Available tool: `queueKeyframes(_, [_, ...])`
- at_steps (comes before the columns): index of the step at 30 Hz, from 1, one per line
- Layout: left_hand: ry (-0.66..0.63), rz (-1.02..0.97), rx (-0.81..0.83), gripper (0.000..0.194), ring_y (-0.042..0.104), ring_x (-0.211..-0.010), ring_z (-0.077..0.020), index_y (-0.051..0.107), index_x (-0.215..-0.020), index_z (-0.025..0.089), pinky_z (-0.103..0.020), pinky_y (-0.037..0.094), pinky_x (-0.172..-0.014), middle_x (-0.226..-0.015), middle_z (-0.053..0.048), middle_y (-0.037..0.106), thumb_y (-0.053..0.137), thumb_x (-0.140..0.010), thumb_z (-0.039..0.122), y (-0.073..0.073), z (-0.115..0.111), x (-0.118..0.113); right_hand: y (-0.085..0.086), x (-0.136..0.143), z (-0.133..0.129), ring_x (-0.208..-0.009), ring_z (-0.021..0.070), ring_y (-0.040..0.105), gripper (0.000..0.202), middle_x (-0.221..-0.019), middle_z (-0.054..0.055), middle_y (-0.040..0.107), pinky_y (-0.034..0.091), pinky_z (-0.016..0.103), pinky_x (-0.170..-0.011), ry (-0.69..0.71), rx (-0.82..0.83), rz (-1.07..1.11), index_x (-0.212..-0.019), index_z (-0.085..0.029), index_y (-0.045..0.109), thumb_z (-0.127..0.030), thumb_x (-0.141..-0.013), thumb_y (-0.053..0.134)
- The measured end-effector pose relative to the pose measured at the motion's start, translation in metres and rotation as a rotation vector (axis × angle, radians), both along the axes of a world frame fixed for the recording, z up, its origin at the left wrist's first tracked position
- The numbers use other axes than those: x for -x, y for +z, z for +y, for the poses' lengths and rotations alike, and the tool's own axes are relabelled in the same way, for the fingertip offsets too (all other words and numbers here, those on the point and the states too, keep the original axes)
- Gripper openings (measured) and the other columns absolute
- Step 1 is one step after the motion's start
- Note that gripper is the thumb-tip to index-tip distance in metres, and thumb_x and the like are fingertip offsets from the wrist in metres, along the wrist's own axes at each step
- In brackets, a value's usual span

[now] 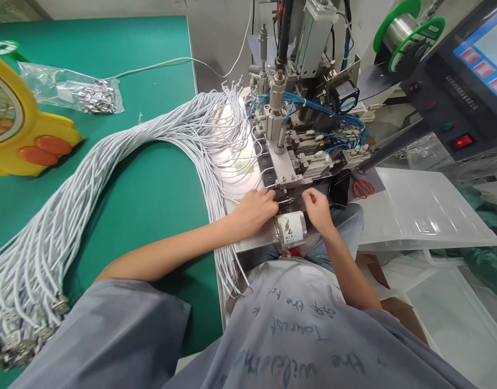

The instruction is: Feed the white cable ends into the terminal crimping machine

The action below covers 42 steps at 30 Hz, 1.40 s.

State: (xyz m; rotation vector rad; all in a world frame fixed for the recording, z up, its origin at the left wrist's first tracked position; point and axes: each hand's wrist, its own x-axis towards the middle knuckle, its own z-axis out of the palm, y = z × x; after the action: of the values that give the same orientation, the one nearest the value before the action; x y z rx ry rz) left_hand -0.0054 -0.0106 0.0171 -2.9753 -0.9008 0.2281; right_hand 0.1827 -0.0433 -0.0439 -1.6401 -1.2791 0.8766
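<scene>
My left hand (257,209) rests at the front of the machine (281,165), its fingers bent at the edge of the black fixture near a short white cable end (287,201). Whether it grips that cable is hidden. To the right, my right hand (316,208) is closed, with fingertips pressed together beside the fixture; anything between them is too small to make out. Just below and between the hands sits a round container (291,228) with a white label. A large bundle of white cables (151,128) fans out left of the machine.
On the green table (159,183) are a yellow duck-shaped object (29,127) and a plastic bag of metal parts (95,97). Right of the machine are red scissors (363,188), a solder wire spool (406,35), a control screen (485,59) and a translucent plastic tray (435,210).
</scene>
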Motion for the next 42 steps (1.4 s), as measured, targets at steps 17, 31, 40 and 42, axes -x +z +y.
queueKeyframes(17, [0.098,-0.232,0.163,0.021,0.061,-0.063,-0.0183,0.062,-0.082,0.011,-0.026,0.028,-0.048,-0.071,-0.008,0.064,0.044,-0.088,0.018,0.003,-0.012,-0.008,0.02,0.082,-0.087,-0.056,0.0116,0.054,0.011,-0.065,0.001,0.064,0.043,0.025,-0.059,0.478,0.204,-0.029,-0.082,-0.018,0.063,-0.018,-0.075,0.054])
queueKeyframes(31, [-0.099,-0.787,0.262,0.025,0.053,-0.058,-0.0091,0.067,-0.093,0.012,-0.02,0.035,-0.051,-0.067,-0.003,0.059,0.042,-0.091,0.018,-0.005,0.001,0.0,0.048,0.025,-0.033,-0.066,0.0102,0.058,0.018,-0.071,0.0,0.061,0.049,0.024,-0.065,-0.005,-0.12,0.544,-0.081,-0.018,0.062,-0.031,-0.071,0.068])
queueKeyframes(40, [-0.085,-0.926,0.31,0.021,0.051,-0.058,-0.0084,0.066,-0.081,0.012,-0.018,0.038,-0.052,-0.064,-0.002,0.055,0.047,-0.09,0.016,-0.005,0.0,-0.002,0.038,0.032,-0.024,-0.056,0.0077,0.052,0.012,-0.067,-0.002,0.06,0.044,0.023,-0.056,-0.027,-0.16,0.603,-0.071,-0.018,0.065,-0.027,-0.067,0.071])
queueKeyframes(42, [-0.088,-0.952,0.331,0.021,0.054,-0.063,-0.0088,0.066,-0.084,0.012,-0.018,0.042,-0.056,-0.069,-0.003,0.057,0.047,-0.09,0.016,-0.007,0.0,-0.003,0.038,0.032,-0.024,-0.058,0.0074,0.051,0.007,-0.071,-0.001,0.06,0.043,0.023,-0.056,-0.014,-0.215,0.529,-0.07,-0.018,0.066,-0.025,-0.069,0.069])
